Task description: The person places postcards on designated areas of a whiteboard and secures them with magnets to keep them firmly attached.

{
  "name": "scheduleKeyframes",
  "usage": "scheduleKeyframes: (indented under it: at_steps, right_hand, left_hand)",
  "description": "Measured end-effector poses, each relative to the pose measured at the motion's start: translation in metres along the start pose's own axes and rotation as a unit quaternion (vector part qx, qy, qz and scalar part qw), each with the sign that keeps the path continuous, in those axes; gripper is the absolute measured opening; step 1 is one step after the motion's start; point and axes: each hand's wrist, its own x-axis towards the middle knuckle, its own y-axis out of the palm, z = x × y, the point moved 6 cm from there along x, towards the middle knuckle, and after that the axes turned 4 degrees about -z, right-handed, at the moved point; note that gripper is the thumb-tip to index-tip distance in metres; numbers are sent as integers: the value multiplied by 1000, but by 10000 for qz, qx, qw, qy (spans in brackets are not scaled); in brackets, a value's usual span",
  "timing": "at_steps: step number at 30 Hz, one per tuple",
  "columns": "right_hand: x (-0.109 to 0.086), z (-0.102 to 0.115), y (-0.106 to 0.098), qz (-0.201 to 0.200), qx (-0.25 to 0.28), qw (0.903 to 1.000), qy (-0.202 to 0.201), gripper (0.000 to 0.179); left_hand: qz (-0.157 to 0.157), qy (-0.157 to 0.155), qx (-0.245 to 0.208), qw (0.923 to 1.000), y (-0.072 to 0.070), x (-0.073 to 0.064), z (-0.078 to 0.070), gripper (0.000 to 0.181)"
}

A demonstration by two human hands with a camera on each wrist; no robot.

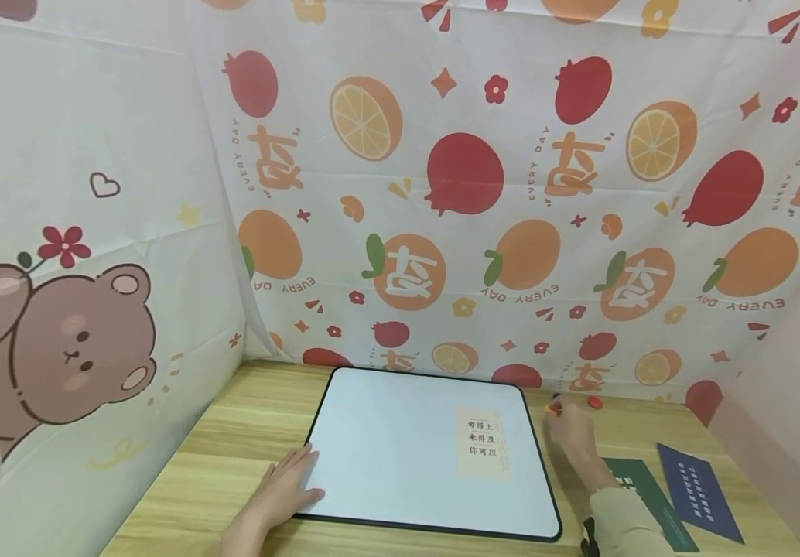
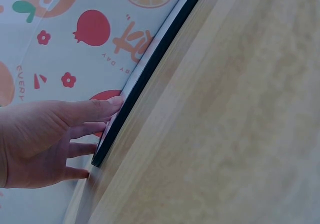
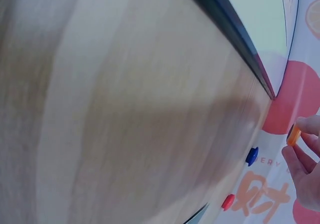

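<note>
A whiteboard (image 1: 393, 456) with a black rim lies flat on the wooden table, bearing a cream card (image 1: 481, 456) with dark characters toward its right side. My left hand (image 1: 285, 486) rests on the board's left edge, fingers extended, the tips on the white surface; the left wrist view also shows this hand (image 2: 55, 141) at the rim. Just beyond the board's right edge, my right hand (image 1: 572, 433) pinches an orange magnet (image 3: 294, 135) between thumb and fingers, above the table. A blue magnet (image 3: 252, 156) and a red magnet (image 1: 595, 402) sit near the table's back edge.
On the right of the table lie a green card (image 1: 651, 495), partly covered by the right sleeve (image 1: 626, 522), and a dark blue card (image 1: 699, 491). A fruit-print cloth (image 1: 470, 232) hangs behind the table, and a bear-print cloth (image 1: 87, 340) at the left.
</note>
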Motion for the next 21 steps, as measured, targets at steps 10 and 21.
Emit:
scheduleKeyframes:
  at_steps: [10, 21]
  right_hand:
    - [2, 12, 5, 41, 40, 9999, -125, 12]
    - [3, 29, 10, -113, 36, 9993, -346, 11]
  left_hand:
    - [-64, 41, 33, 10000, -3, 0, 0, 60]
    - [-105, 68, 41, 9999, -3, 0, 2, 61]
